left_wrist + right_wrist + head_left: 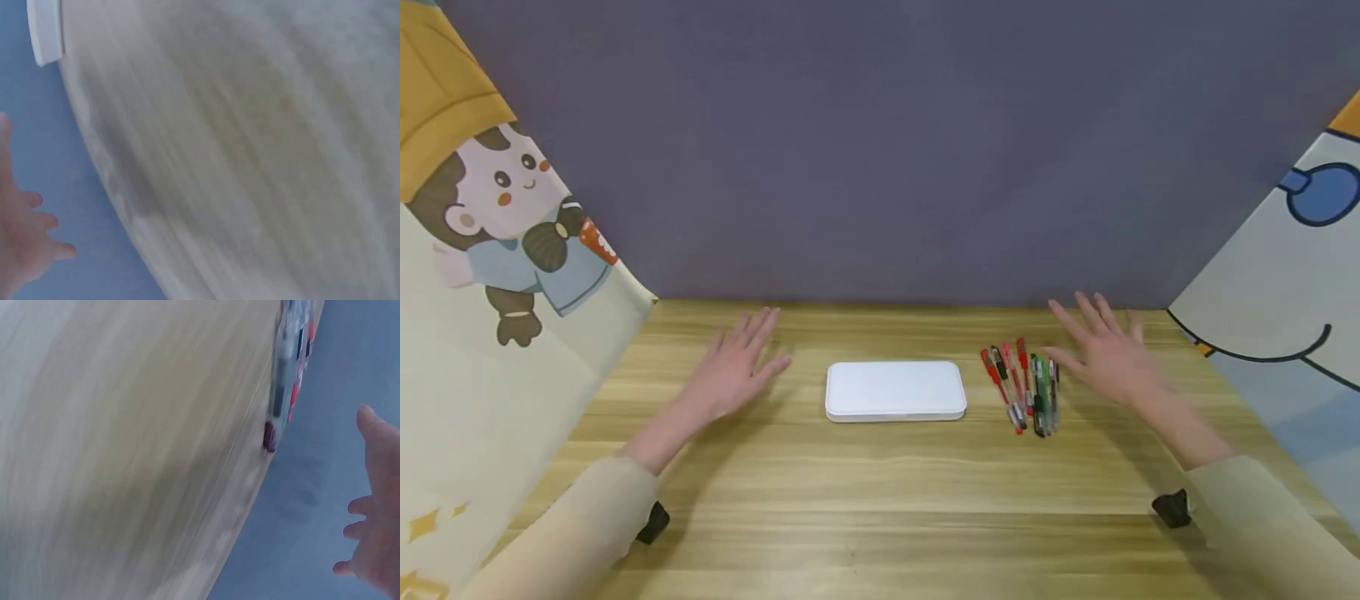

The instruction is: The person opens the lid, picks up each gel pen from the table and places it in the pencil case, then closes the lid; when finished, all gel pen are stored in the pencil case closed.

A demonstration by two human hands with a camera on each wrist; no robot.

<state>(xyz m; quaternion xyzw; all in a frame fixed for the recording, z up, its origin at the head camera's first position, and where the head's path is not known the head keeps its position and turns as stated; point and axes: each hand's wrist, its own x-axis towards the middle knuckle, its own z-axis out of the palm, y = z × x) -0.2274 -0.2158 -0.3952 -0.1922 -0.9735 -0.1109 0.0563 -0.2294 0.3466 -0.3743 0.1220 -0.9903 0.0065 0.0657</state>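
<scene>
A person's left hand [737,371] and right hand [1108,354] reach forward over a wood-grain surface [850,500], fingers spread and loose, both holding nothing. Between them, near the middle, lies a flat white case [896,391] with rounded corners. Just right of it, pens [1041,392] in red, black and green lie side by side (a few fan out at a slant), near the right hand's thumb. The left hand is apart from the case. Behind stands a plain dark wall [887,167]; a cartoon-printed panel [482,400] flanks the left.
</scene>
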